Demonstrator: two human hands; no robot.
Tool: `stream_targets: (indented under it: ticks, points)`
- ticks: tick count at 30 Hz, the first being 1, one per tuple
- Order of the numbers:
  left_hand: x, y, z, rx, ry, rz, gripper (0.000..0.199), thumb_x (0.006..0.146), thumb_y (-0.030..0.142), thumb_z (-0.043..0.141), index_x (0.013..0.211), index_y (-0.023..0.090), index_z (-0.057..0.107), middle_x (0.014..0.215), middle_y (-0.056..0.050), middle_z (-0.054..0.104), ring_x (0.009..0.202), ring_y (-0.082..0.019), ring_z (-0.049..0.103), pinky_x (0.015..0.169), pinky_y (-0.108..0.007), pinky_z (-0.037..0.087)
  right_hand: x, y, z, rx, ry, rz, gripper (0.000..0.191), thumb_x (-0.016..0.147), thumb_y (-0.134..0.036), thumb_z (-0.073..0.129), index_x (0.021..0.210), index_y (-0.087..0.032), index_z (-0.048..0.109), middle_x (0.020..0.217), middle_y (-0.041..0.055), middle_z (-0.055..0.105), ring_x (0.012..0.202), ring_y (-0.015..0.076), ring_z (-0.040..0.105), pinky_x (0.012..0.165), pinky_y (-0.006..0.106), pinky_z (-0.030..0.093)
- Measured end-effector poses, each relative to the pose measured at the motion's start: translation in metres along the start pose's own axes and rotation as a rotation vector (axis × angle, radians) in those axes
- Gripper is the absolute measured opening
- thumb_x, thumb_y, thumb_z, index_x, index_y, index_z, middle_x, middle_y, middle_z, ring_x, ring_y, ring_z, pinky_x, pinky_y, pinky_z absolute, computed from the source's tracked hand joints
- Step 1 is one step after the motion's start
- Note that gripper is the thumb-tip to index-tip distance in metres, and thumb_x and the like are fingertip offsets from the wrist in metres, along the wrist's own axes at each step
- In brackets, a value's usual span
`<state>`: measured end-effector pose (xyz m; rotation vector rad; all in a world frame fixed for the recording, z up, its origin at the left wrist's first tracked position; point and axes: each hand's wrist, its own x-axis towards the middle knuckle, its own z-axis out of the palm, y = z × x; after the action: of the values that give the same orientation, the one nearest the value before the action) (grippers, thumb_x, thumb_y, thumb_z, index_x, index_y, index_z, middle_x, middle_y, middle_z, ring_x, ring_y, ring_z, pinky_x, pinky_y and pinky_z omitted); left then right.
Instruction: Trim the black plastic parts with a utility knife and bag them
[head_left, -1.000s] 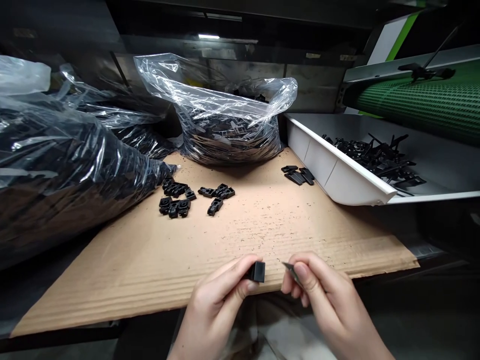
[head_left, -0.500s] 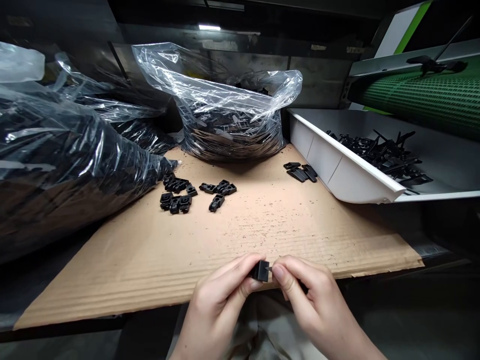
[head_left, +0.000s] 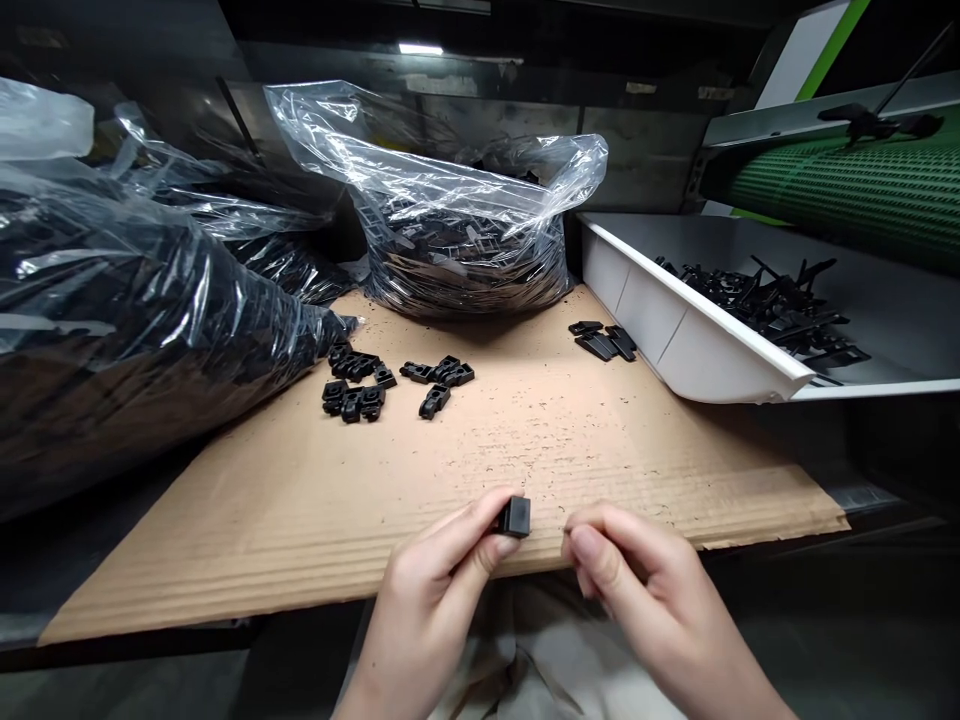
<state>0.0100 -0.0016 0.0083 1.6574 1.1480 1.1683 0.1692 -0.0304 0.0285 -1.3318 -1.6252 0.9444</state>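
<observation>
Dark panels [head_left: 322, 40] are lining the back, a short white strip of light [head_left: 421, 48] is glowing there, greyer panels [head_left: 637, 165] are showing lower down — dim and mottled, a white-and-green panel [head_left: 799, 55] is slanting at upper right, shadow is lying under the cardboard-topped worktop [head_left: 262, 520]

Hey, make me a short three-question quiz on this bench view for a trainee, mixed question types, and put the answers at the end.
1. Which hand grips the small black blocky plastic part? A) left, B) right, C) both.

2. True or false: a heap of thin black plastic pieces lies inside the white open plastic tray at the right of the picture.

3. Fill in the blank: the small clusters of loose black plastic parts lie on a flat brown sheet of ____.

Key:
1: A, the left hand.
2: True.
3: cardboard.
</observation>
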Motion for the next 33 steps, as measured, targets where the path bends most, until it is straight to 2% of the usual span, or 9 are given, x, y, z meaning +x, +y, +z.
stream_targets:
  ticks: [4,7,10,13,16,18,20,24,33]
  points:
    - [0.0,0.004,-0.004,-0.012,-0.076,0.052,0.029,0.075,0.012,0.059,0.094,0.032,0.069,0.097,0.003,0.066,0.09,-0.014,0.06,0.08,-0.015,0.045,0.018,-0.003,-0.001,-0.043,-0.029,0.087,0.021,0.081,-0.034,0.05,0.068,-0.019,0.045,0.063,-0.0033,0.049,0.059,0.0105,0.047,0.053,0.02,0.037]
    - [-0.001,0.007,-0.009,-0.019,-0.106,-0.027,0.018,0.074,0.022,0.063,0.088,0.03,0.071,0.077,0.001,0.062,0.07,-0.013,0.057,0.066,-0.015,0.046,0.024,-0.003,-0.004,-0.07,0.057,0.067,0.02,0.084,-0.032,0.047,0.07,-0.019,0.046,0.063,-0.0037,0.048,0.06,0.0104,0.047,0.055,0.021,0.038]
    - [-0.002,0.011,-0.012,-0.186,-0.135,-0.232,0.022,0.074,0.036,0.063,0.095,0.03,0.067,0.06,0.004,0.059,0.052,-0.01,0.052,0.055,-0.015,0.044,0.017,0.003,-0.008,-0.106,0.133,-0.043,0.016,0.088,-0.027,0.041,0.086,-0.02,0.055,0.069,-0.0023,0.055,0.061,0.0102,0.052,0.055,0.02,0.041]
    - [-0.001,0.015,-0.007,-0.427,-0.136,-0.272,0.032,0.072,0.052,0.058,0.084,0.023,0.063,0.076,-0.001,0.065,0.065,-0.014,0.058,0.063,-0.019,0.046,0.005,0.013,-0.009,-0.207,0.207,-0.244,0.017,0.087,-0.017,0.043,0.094,-0.021,0.058,0.077,-0.0005,0.062,0.068,0.0105,0.059,0.06,0.019,0.045]
    - [0.002,0.015,0.001,-0.497,-0.049,-0.31,0.02,0.078,0.041,0.058,0.091,0.025,0.055,0.078,0.0,0.065,0.064,-0.012,0.058,0.06,-0.019,0.046,-0.002,0.022,-0.004,-0.358,0.327,-0.426,0.02,0.083,-0.009,0.048,0.1,-0.015,0.058,0.085,0.0043,0.067,0.077,0.0133,0.063,0.069,0.02,0.047]
    - [0.004,0.013,0.004,-0.445,0.009,-0.346,0.029,0.078,0.029,0.061,0.106,0.028,0.052,0.079,0.002,0.065,0.064,-0.011,0.058,0.062,-0.019,0.048,-0.002,0.023,0.0,-0.413,0.38,-0.524,0.02,0.081,-0.005,0.05,0.099,-0.011,0.058,0.084,0.0069,0.068,0.074,0.0147,0.064,0.068,0.022,0.049]
    - [0.004,0.011,0.005,-0.368,0.011,-0.332,0.031,0.076,0.025,0.062,0.106,0.024,0.057,0.077,0.0,0.066,0.065,-0.012,0.059,0.064,-0.02,0.049,0.0,0.022,0.004,-0.429,0.386,-0.594,0.018,0.079,-0.003,0.052,0.094,-0.01,0.059,0.078,0.0077,0.068,0.069,0.0158,0.064,0.064,0.024,0.049]
    - [0.005,0.01,0.002,-0.254,-0.004,-0.27,0.013,0.075,0.021,0.062,0.086,0.018,0.069,0.078,-0.001,0.066,0.059,-0.011,0.057,0.058,-0.018,0.049,0.007,0.017,0.009,-0.432,0.371,-0.612,0.018,0.078,-0.001,0.052,0.091,-0.01,0.061,0.068,0.0073,0.065,0.064,0.0175,0.061,0.058,0.028,0.05]
    - [0.003,0.012,0.002,-0.331,0.039,-0.278,0.017,0.074,0.013,0.061,0.081,0.026,0.071,0.069,0.004,0.065,0.055,-0.007,0.055,0.056,-0.012,0.047,0.009,0.016,0.011,-0.435,0.303,-0.585,0.018,0.078,0.0,0.051,0.089,-0.007,0.063,0.07,0.0095,0.065,0.064,0.0173,0.059,0.059,0.028,0.049]
